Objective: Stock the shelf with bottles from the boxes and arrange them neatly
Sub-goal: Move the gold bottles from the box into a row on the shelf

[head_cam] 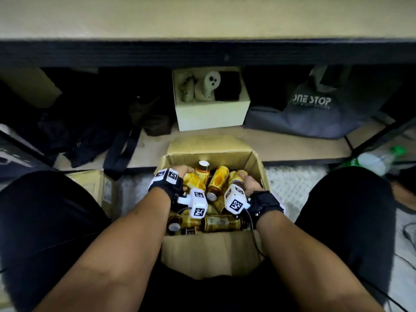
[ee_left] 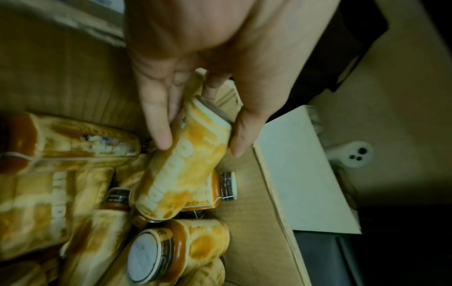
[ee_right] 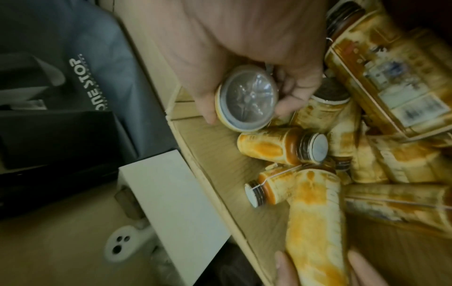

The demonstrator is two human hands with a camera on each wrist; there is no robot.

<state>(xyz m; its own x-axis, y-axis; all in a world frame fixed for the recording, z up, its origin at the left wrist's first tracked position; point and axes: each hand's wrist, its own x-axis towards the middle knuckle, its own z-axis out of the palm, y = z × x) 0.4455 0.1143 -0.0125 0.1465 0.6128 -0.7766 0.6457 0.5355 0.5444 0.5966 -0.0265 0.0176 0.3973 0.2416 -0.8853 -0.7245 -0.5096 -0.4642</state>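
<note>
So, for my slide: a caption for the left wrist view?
Left hand grips a yellow bottle in the cardboard box.

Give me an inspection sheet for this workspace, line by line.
Surface: top shelf board shows no bottles.
Job's things: open box holds a loose jumble of bottles.
Clutter: white box, grey bag, dark bag on the lower shelf.
Grippers: left hand grips one bottle; right hand grips another by its base.
Cables: thin cable from the right wrist.
Surroundings: second box, plastic bottle on the floor.
</note>
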